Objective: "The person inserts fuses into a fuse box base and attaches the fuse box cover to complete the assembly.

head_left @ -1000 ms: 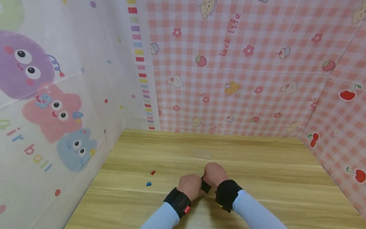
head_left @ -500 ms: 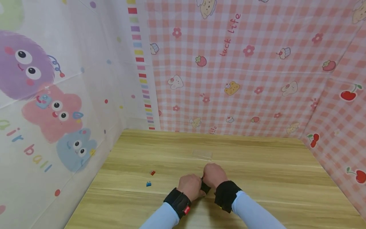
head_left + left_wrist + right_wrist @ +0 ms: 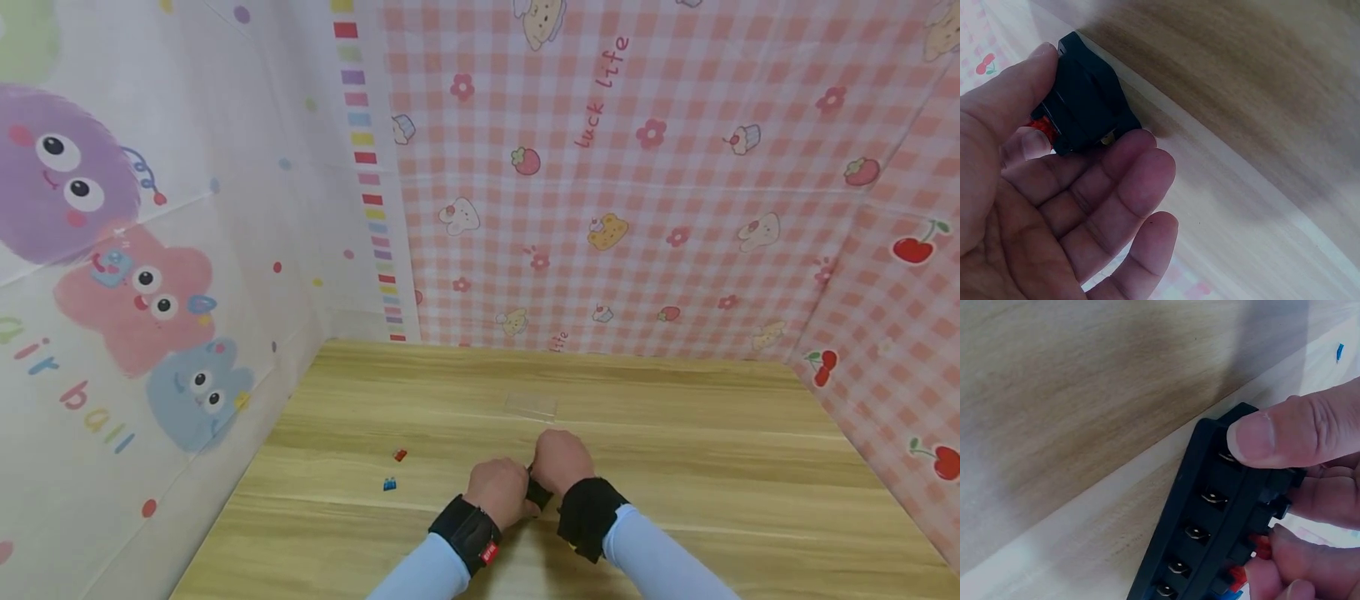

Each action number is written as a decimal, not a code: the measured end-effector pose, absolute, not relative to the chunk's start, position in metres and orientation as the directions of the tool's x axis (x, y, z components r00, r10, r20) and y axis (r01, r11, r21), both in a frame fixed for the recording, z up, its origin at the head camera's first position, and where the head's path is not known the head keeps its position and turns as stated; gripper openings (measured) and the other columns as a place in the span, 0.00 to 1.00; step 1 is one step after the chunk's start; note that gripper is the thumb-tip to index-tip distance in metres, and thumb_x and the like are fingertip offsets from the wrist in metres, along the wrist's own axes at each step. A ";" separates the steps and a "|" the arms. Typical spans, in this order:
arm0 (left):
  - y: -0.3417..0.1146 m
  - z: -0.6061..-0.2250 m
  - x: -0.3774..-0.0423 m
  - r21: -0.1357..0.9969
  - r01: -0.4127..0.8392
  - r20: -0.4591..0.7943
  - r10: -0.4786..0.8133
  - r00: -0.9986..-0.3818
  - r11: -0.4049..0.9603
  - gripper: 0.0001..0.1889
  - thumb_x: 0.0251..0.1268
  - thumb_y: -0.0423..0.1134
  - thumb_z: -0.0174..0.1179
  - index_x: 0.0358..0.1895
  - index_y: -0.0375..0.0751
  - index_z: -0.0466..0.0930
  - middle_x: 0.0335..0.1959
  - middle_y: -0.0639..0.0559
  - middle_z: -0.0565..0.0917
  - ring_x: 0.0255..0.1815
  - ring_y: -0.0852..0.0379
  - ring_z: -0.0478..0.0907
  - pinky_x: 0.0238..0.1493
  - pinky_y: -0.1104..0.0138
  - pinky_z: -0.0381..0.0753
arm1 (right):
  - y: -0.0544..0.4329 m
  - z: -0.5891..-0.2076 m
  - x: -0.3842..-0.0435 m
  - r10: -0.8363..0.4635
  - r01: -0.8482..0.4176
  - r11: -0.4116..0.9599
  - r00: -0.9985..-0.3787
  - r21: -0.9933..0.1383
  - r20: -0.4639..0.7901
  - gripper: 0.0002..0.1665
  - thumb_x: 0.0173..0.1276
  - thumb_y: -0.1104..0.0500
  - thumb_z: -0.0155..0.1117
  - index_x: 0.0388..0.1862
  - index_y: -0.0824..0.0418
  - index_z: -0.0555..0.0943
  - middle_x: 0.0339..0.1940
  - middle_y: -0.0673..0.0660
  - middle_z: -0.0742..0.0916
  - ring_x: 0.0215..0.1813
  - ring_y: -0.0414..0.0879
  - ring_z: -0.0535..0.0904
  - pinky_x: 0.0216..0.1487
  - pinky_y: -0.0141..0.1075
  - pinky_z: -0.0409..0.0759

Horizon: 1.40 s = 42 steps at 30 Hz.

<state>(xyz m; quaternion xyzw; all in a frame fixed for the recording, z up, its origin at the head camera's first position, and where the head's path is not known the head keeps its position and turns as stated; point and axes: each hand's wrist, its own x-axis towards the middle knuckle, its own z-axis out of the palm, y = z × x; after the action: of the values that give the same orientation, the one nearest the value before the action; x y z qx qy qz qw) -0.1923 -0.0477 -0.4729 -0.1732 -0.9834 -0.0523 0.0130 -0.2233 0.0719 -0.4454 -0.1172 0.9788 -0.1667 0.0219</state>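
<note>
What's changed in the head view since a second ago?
The black fabric band on the right wrist shifted slightly left. Left hand and right hand still hold the black plastic block; small red piece, small blue piece and clear rectangular plate stayed put.

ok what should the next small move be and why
Probably press the upper red piece further into the black block: the right hand has a fingertip right at it, and the left hand also grips the block, which should steady it.
</note>
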 end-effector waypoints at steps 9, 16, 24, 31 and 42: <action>-0.045 -0.471 -0.191 0.108 0.347 0.036 0.345 -0.938 0.931 0.21 0.46 0.56 0.77 0.21 0.45 0.79 0.15 0.57 0.72 0.17 0.62 0.68 0.17 0.65 0.68 | 0.074 -0.451 -0.220 -0.238 -0.237 0.919 -0.971 -0.314 0.033 0.18 0.57 0.67 0.67 0.11 0.58 0.73 0.14 0.49 0.73 0.21 0.44 0.67 0.26 0.38 0.70; -0.046 -0.473 -0.193 0.095 0.350 0.045 0.348 -0.937 0.932 0.22 0.46 0.57 0.76 0.23 0.45 0.79 0.15 0.57 0.72 0.17 0.62 0.68 0.16 0.66 0.67 | 0.076 -0.453 -0.218 -0.246 -0.250 0.906 -0.968 -0.343 0.057 0.18 0.55 0.66 0.68 0.10 0.57 0.73 0.13 0.47 0.70 0.20 0.43 0.64 0.23 0.35 0.64; -0.047 -0.473 -0.192 0.090 0.352 0.051 0.349 -0.936 0.932 0.21 0.46 0.57 0.76 0.22 0.45 0.78 0.15 0.57 0.71 0.16 0.63 0.67 0.15 0.66 0.66 | 0.075 -0.453 -0.218 -0.249 -0.252 0.906 -0.967 -0.340 0.054 0.21 0.56 0.66 0.67 0.09 0.56 0.70 0.12 0.46 0.66 0.19 0.43 0.61 0.22 0.35 0.61; -0.046 -0.479 -0.193 0.079 0.344 0.059 0.340 -0.938 0.936 0.23 0.46 0.59 0.76 0.20 0.46 0.76 0.14 0.58 0.70 0.16 0.63 0.66 0.15 0.66 0.65 | 0.079 -0.454 -0.221 -0.243 -0.240 0.898 -0.969 -0.370 0.038 0.15 0.52 0.66 0.72 0.11 0.58 0.77 0.13 0.48 0.73 0.20 0.44 0.65 0.24 0.35 0.65; -0.047 -0.479 -0.195 0.107 0.354 0.074 0.348 -0.935 0.929 0.22 0.45 0.57 0.77 0.20 0.45 0.76 0.14 0.58 0.71 0.16 0.63 0.66 0.15 0.66 0.64 | 0.073 -0.453 -0.222 -0.240 -0.235 0.922 -0.970 -0.309 0.021 0.18 0.58 0.66 0.67 0.12 0.57 0.74 0.14 0.49 0.73 0.20 0.44 0.66 0.24 0.36 0.67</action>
<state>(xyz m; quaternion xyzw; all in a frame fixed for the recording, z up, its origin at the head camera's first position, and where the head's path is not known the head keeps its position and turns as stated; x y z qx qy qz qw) -0.1946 -0.0468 -0.4791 -0.1786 -0.9818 -0.0592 0.0270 -0.2222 0.0735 -0.4531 -0.1212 0.9801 -0.1567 0.0087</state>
